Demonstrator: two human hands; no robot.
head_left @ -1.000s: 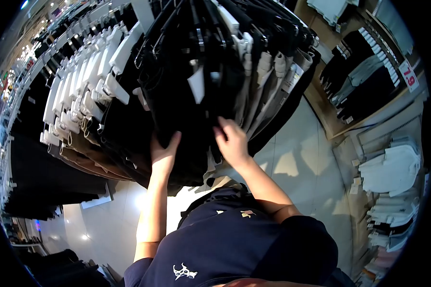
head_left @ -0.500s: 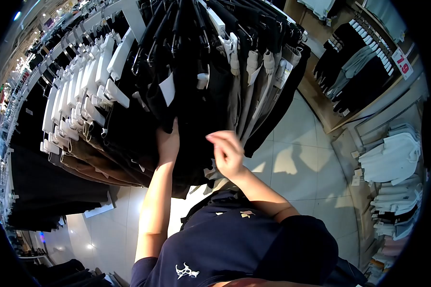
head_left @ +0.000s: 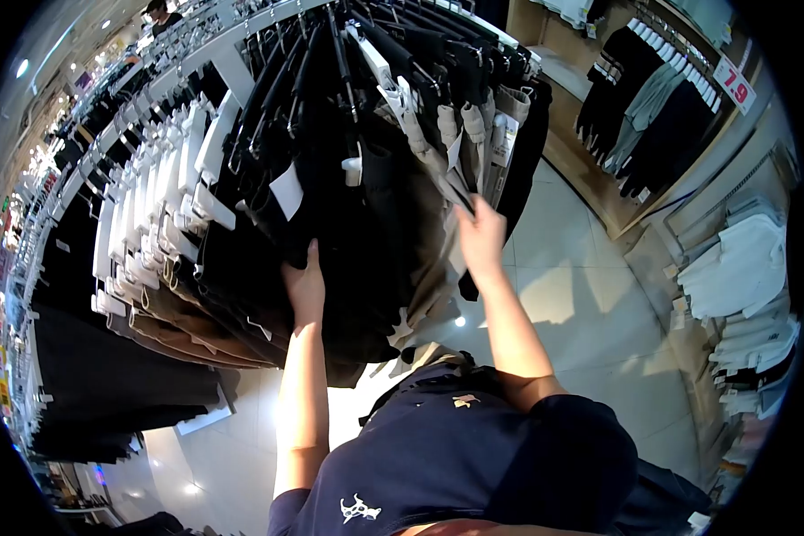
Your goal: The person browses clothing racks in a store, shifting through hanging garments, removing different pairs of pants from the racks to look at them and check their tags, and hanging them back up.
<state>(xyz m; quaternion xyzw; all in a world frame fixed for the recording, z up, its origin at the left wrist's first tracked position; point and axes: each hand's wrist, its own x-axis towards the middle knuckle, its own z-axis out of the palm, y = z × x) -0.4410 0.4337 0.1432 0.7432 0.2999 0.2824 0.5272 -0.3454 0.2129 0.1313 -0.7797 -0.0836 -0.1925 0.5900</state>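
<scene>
Grey garment: (head_left: 431, 167) it hung among the clothes on the right part of the rack and slanted down toward the right hand, its nearer edge meeting the fingertips.
Right hand: (head_left: 482, 239) it pinched the edge of the grey garment between thumb and fingers, in front of the paler clothes; slight blur hid the exact finger positions.
Black garments: (head_left: 353, 237) they hung between the 2 hands, filling the middle of the rack, with the left hand against them and the right hand beyond their right side.
Left hand: (head_left: 305, 290) it touched the black garments low down, thumb pointing up; its fingers were partly lost in the dark cloth, so whether it grasped a fold or only pressed could not be told.
White tag: (head_left: 286, 191) it hung on the black cloth, above the left hand and well apart from the right.
Black hangers: (head_left: 299, 85) they fanned out above both hands.
White hangers: (head_left: 165, 192) they stood in a close row to the left of the left hand.
Brown garments: (head_left: 183, 326) they hung below the white hangers, also left of that hand.
Price sign: (head_left: 735, 87) it read 7.9, well to the right of the right hand.
</scene>
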